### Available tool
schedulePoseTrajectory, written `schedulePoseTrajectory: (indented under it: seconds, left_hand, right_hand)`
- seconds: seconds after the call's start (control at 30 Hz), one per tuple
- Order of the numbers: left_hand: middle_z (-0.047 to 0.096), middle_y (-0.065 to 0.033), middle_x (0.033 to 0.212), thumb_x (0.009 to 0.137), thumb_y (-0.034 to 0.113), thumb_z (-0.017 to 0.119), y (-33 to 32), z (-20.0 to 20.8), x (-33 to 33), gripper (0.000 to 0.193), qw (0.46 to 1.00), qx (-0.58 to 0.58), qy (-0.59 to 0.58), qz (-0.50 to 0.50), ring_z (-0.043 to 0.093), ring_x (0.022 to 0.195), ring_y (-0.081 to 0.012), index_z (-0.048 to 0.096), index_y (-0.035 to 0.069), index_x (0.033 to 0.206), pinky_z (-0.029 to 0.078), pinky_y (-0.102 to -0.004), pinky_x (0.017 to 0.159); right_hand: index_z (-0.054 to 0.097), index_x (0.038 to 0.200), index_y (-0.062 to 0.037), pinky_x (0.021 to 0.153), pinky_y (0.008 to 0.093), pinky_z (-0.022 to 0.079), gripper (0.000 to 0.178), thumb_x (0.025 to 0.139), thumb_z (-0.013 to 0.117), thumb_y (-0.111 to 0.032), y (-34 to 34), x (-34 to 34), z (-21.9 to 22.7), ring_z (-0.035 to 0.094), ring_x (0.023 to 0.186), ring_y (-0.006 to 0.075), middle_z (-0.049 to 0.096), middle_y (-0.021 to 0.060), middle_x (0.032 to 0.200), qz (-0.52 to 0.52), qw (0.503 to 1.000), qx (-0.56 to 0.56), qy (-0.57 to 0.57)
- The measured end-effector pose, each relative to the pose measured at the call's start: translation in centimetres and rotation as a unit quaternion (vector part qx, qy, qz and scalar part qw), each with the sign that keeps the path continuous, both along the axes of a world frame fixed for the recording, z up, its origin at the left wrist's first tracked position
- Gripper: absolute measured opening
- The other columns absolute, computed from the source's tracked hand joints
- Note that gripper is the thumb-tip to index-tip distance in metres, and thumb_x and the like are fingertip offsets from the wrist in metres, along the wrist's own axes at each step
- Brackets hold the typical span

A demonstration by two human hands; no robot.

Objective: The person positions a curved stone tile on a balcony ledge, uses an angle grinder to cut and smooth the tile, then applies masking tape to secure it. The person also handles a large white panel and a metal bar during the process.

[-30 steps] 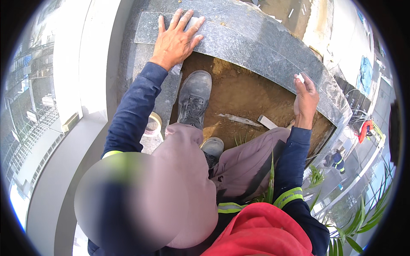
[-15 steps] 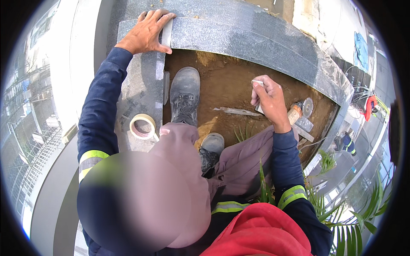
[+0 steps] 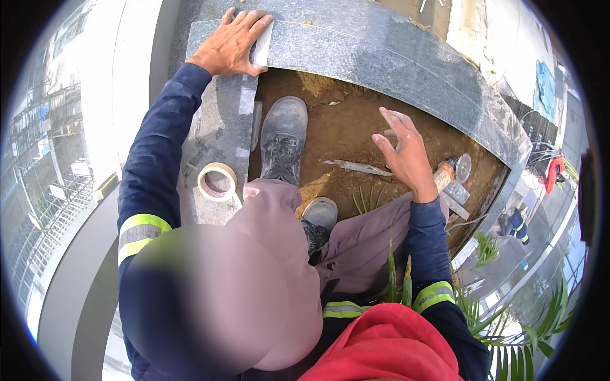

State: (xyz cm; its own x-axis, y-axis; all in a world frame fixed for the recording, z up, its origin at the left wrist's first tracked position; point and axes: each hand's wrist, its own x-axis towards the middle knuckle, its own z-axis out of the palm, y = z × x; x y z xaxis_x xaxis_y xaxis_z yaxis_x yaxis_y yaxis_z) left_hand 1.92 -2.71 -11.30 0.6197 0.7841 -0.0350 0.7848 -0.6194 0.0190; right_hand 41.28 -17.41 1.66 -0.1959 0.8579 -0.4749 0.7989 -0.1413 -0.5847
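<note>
My left hand (image 3: 234, 46) lies on the grey stone coping (image 3: 343, 54) at its far left corner, fingers spread and thumb apart. Beside its thumb and under its fingertips runs a pale strip (image 3: 262, 46) across the stone. My right hand (image 3: 408, 155) hovers over the brown soil (image 3: 356, 127) with fingers apart and nothing visible in it. A small white scrap (image 3: 335, 103) is on the soil beyond it. Below the right hand is a long, thin pale piece (image 3: 361, 167). Close to the right wrist rests an angle grinder (image 3: 446, 175) with its disc exposed.
A roll of masking tape (image 3: 216, 182) sits on the left stone slab (image 3: 219, 120). My boots (image 3: 283, 130) stand in the soil bed. Palm leaves (image 3: 540, 330) rise at lower right. Another person (image 3: 518, 225) and cables (image 3: 540, 149) are farther right.
My right hand has opened and released a small white scrap, which now shows on the soil. My left hand keeps its place on the stone while the view shifts slightly.
</note>
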Motion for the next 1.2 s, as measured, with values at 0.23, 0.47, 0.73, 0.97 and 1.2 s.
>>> schedulePoseTrajectory:
  seconds: [0.23, 0.47, 0.73, 0.97, 1.2]
  left_hand:
    - [0.051, -0.0211, 0.144, 0.085, 0.055, 0.074, -1.6, 5.0, 0.7, 0.083, 0.981, 0.019, -0.193, 0.030, 0.043, 0.140, -0.0408, 0.049, 0.000, 0.142, 0.034, -0.0601, 0.114]
    - [0.041, -0.0183, 0.152, 0.094, 0.042, 0.075, -12.9, 3.8, -2.0, 0.072, 0.915, 0.035, -0.287, 0.282, 0.046, 0.138, -0.0372, 0.045, 0.013, 0.152, 0.042, -0.0503, 0.112]
    - [0.053, -0.0170, 0.143, 0.087, 0.018, 0.080, -21.8, 6.5, -3.6, 0.048, 0.922, -0.013, -0.212, 0.323, 0.052, 0.129, -0.0382, 0.064, 0.010, 0.132, 0.044, -0.0492, 0.106]
    - [0.056, -0.0139, 0.139, 0.087, 0.018, 0.079, -19.0, 6.2, -2.9, 0.043, 0.928, -0.009, -0.230, 0.295, 0.053, 0.127, -0.0365, 0.066, 0.011, 0.128, 0.043, -0.0485, 0.106]
    - [0.057, -0.0127, 0.138, 0.089, 0.019, 0.078, -12.8, 6.1, -0.8, 0.039, 0.936, 0.012, -0.256, 0.239, 0.055, 0.126, -0.0354, 0.067, 0.012, 0.126, 0.045, -0.0477, 0.106]
  right_hand:
    - [0.054, 0.146, -0.0061, 0.092, 0.0408, 0.054, 0.056, 0.094, 0.071, -0.019, 0.0, 0.3, -0.3, 0.067, 0.103, 0.0341, 0.058, 0.0195, 0.137, 0.021, 1.000, 0.014, 0.001]
    - [0.054, 0.146, -0.0048, 0.092, 0.0411, 0.054, 0.056, 0.094, 0.071, -0.019, 0.4, 0.5, -0.3, 0.068, 0.104, 0.0341, 0.059, 0.0193, 0.136, 0.009, 1.000, -0.008, -0.001]
    - [0.053, 0.146, -0.0042, 0.094, 0.0414, 0.053, 0.056, 0.094, 0.070, -0.019, 0.7, -0.3, -0.7, 0.067, 0.105, 0.0346, 0.059, 0.0202, 0.136, 0.051, 0.998, 0.026, -0.007]
    - [0.053, 0.146, -0.0036, 0.095, 0.0418, 0.052, 0.056, 0.094, 0.070, -0.018, 0.9, -1.2, 0.4, 0.066, 0.109, 0.0367, 0.059, 0.0202, 0.136, 0.037, 0.999, -0.020, -0.002]
    - [0.054, 0.144, -0.0031, 0.096, 0.0420, 0.052, 0.055, 0.094, 0.070, -0.018, 0.5, 0.0, 0.2, 0.064, 0.111, 0.0376, 0.059, 0.0210, 0.135, 0.040, 0.999, 0.021, -0.025]
